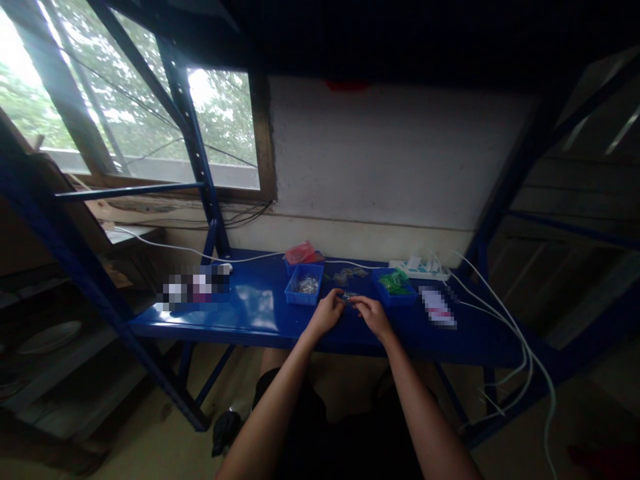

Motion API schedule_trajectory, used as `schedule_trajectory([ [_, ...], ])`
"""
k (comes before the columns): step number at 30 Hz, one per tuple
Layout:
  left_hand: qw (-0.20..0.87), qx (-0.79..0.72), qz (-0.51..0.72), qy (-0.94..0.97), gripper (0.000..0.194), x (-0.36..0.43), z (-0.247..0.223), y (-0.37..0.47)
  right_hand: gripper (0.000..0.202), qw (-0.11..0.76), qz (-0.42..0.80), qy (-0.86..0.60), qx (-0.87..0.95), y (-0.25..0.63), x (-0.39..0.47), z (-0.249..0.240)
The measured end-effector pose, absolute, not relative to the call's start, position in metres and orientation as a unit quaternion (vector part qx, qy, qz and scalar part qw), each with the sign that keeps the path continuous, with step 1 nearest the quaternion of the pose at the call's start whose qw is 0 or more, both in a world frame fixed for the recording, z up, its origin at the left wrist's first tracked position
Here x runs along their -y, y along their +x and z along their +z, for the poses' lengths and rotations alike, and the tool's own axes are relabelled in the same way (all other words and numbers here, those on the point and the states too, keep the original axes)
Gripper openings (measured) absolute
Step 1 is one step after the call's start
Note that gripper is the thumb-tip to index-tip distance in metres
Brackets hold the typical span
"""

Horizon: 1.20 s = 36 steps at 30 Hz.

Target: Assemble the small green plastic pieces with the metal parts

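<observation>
My left hand (329, 312) and my right hand (371, 315) meet over the blue table. Between their fingertips is a small shiny, see-through-looking packet (349, 295), too small and dim to make out fully. Both hands are closed at the fingers, pinching it from either side. Left of my left hand sits a blue bin (303, 299) with small metal-coloured parts (306, 285) in it. Just beyond my fingers lie some small clear packets (345, 275). To the right of my right hand, another blue bin (397, 299) holds green plastic pieces or bags (395, 282).
Red plastic (302, 253) lies on a further bin at the back. A white power strip (423, 269) stands along the wall, with white cables (525, 343) hanging off the right side. Blue rack posts (193, 143) frame the blue table (260, 327). Blurred items lie at both sides.
</observation>
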<state>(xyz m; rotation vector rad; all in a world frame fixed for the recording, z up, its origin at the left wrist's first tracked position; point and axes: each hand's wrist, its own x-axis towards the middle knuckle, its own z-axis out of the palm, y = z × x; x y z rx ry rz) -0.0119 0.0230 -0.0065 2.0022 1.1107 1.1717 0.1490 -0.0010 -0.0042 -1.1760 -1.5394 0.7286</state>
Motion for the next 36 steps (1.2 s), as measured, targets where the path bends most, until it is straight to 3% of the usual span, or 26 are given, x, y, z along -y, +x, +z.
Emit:
schedule_trajectory([
  [4,0.187,-0.469,0.391,0.770,0.041,-0.0248,-0.0082,-0.0068,0.028,0.514,0.279,-0.494,0.644,0.1499,0.0004,-0.0064],
  [8,0.129,-0.470,0.323,0.811,0.030,-0.0242,-0.0095,-0.0060,0.026,0.515,0.260,-0.497,0.648,0.1510,-0.0010,-0.0093],
  [12,0.131,-0.448,0.307,0.829,0.021,-0.0209,-0.0097,-0.0099,0.022,0.514,0.259,-0.493,0.652,0.1514,-0.0034,-0.0116],
  [21,0.173,-0.434,0.323,0.823,0.023,-0.0199,-0.0063,-0.0118,0.021,0.503,0.251,-0.501,0.658,0.1523,-0.0017,-0.0100],
  [36,0.133,-0.449,0.268,0.842,0.026,-0.0217,-0.0048,-0.0118,0.018,0.505,0.243,-0.505,0.656,0.1515,-0.0054,-0.0131],
])
